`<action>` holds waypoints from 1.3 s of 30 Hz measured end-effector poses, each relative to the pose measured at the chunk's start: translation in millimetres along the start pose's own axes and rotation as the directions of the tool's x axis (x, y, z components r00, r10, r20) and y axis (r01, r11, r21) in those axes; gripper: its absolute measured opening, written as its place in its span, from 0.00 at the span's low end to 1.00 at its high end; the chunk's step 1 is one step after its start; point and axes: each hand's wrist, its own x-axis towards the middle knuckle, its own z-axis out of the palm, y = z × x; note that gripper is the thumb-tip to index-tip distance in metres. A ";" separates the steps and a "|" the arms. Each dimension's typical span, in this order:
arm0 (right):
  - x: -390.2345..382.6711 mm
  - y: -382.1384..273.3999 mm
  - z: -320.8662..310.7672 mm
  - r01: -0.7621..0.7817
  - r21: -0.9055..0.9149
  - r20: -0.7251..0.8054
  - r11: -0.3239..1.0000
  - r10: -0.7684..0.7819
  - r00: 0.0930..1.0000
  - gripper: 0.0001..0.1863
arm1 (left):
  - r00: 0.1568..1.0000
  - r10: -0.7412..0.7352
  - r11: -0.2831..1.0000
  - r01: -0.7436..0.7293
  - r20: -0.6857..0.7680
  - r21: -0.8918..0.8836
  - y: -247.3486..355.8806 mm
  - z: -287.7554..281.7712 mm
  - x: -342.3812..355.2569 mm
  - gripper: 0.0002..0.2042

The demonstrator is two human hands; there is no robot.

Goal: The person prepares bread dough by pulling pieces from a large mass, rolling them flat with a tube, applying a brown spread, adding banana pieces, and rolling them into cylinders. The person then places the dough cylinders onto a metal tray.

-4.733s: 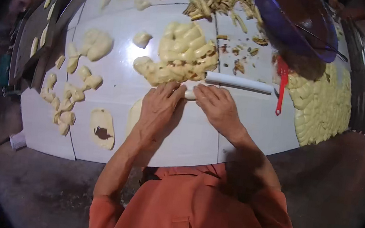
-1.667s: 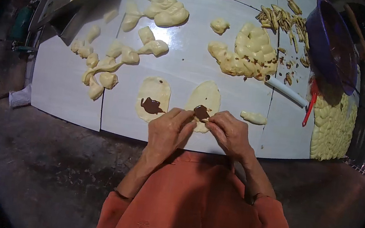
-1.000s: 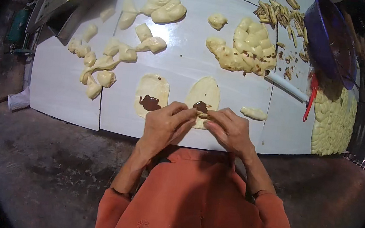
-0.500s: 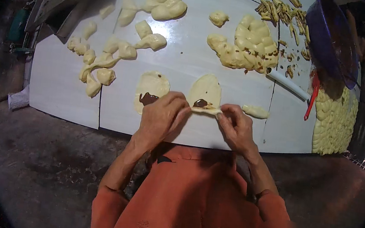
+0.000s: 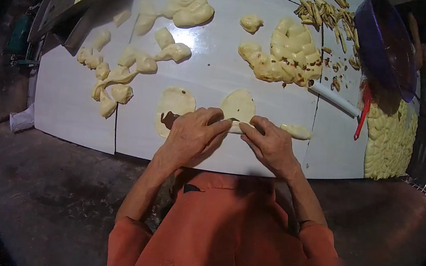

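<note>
Both hands, left (image 5: 192, 133) and right (image 5: 270, 143), fingertips pinching the near edge of a flattened dough oval (image 5: 238, 105) on the white table (image 5: 69, 113).

dough sheet (image 5: 238, 106) under both hands: soft, matt, pale yellow | white worktop (image 5: 214, 71) beyond hands: smooth, glossy laminate | purple bowl (image 5: 383, 42) far right: glossy plastic

A glossy white panelled worktable (image 5: 69, 113) fills the upper frame above a dim grey concrete floor (image 5: 45, 198); daylight enters at the far right edge.
</note>
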 end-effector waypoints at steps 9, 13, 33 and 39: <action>7.3 5.7 -4.3 0.026 0.059 0.035 0.998 -0.028 0.999 0.16 | 0.982 0.146 0.989 -0.147 -0.123 0.002 -9.4 -3.4 -6.8 0.21; 7.1 6.8 -5.5 0.039 0.034 0.019 0.999 -0.040 0.999 0.16 | 0.990 0.126 0.991 -0.123 -0.056 0.053 -9.8 6.6 2.4 0.17; 14.2 1.7 -1.8 0.038 -0.187 -0.025 0.982 -0.043 0.999 0.14 | 0.987 0.127 0.988 -0.117 -0.094 0.104 -24.7 -2.5 7.7 0.17; 16.1 10.1 5.0 -0.037 -0.094 -0.129 0.995 0.024 0.991 0.11 | 0.977 0.081 0.990 -0.056 -0.196 0.132 -33.2 7.3 11.8 0.12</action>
